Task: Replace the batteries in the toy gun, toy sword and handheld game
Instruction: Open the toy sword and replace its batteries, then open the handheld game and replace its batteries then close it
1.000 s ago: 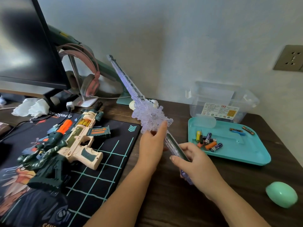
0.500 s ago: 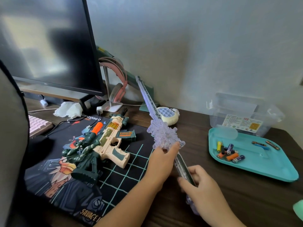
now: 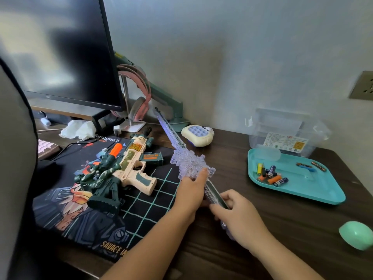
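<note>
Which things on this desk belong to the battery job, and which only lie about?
For the job: clear plastic toy sword; cream and green toy gun; cream handheld game; loose batteries in teal plastic tray.
Lying about: pink headphones; black monitor; crumpled white tissue; mint-green egg-shaped object.

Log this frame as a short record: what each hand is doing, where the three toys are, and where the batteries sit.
Left hand: grips translucent plastic toy sword at its guard
Right hand: grips the sword's handle lower down
Sword: held tilted, blade slanting up toward the wall
Cream and green toy gun: lying on black printed desk mat
Cream handheld game: on dark wooden desk near the wall
Loose batteries: in teal plastic tray at right
</note>
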Action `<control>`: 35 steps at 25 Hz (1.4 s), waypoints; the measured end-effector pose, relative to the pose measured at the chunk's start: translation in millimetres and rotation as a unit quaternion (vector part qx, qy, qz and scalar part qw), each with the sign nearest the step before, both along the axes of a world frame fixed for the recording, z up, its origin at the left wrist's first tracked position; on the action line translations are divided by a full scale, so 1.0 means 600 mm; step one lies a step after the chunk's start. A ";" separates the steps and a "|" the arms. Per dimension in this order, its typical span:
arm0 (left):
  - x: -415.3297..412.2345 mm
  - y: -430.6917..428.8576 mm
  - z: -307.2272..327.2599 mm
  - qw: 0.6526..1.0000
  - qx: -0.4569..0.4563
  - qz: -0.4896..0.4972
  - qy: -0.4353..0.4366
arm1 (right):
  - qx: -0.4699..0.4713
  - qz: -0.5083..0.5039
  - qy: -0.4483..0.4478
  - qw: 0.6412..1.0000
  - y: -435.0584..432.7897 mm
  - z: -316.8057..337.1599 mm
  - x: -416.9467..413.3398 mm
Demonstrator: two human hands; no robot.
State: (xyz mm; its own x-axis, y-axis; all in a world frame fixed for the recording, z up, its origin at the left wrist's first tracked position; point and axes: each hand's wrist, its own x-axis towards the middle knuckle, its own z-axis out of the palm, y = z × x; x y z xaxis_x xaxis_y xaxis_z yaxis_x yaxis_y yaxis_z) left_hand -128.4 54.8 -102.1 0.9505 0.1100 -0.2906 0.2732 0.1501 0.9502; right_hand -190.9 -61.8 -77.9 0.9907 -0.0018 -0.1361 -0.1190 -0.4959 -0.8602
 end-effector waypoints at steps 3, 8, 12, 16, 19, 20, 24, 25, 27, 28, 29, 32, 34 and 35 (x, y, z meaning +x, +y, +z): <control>0.006 0.032 0.023 0.996 0.019 -0.066 0.063 | -0.023 -0.008 0.024 0.999 0.015 -0.011 0.027; 0.021 0.089 0.071 0.941 0.253 -0.199 0.103 | -0.171 0.027 -0.040 0.984 0.038 -0.025 0.070; 0.074 0.075 0.094 0.972 0.217 -0.078 -0.047 | -0.145 0.109 -0.015 0.983 0.039 -0.012 0.105; 0.116 0.044 0.069 0.978 0.154 0.075 -0.120 | -0.077 -0.006 -0.001 0.997 0.019 -0.014 0.190; 0.121 0.033 0.042 0.944 0.293 0.033 -0.150 | 0.086 -0.116 -0.004 0.989 0.010 -0.038 0.281; 0.120 0.029 0.039 0.929 0.334 0.001 -0.159 | 0.129 -0.135 0.001 0.982 0.012 -0.043 0.308; 0.120 0.026 0.030 0.860 0.473 -0.068 -0.178 | 0.176 -0.171 0.065 0.967 0.048 -0.029 0.384; 0.121 0.029 0.028 0.851 0.483 -0.076 -0.192 | 0.166 -0.168 0.084 0.968 0.057 -0.021 0.393; 0.123 0.034 0.023 0.840 0.483 -0.100 -0.226 | 0.180 -0.163 0.108 0.964 0.069 -0.010 0.407; 0.126 0.035 0.020 0.836 0.480 -0.111 -0.242 | 0.201 -0.163 0.111 0.960 0.071 -0.008 0.410; 0.129 0.036 0.018 0.831 0.481 -0.120 -0.251 | 0.224 -0.167 0.109 0.954 0.072 -0.010 0.410; 0.140 0.042 0.003 0.823 0.498 -0.126 -0.244 | 0.305 -0.160 0.031 0.938 0.060 -0.028 0.388; 0.148 0.049 -0.006 0.821 0.500 -0.114 -0.250 | 0.371 -0.157 -0.039 0.914 0.041 -0.040 0.354; 0.151 0.053 -0.007 0.822 0.501 -0.110 -0.247 | 0.395 -0.160 -0.061 0.903 0.030 -0.045 0.333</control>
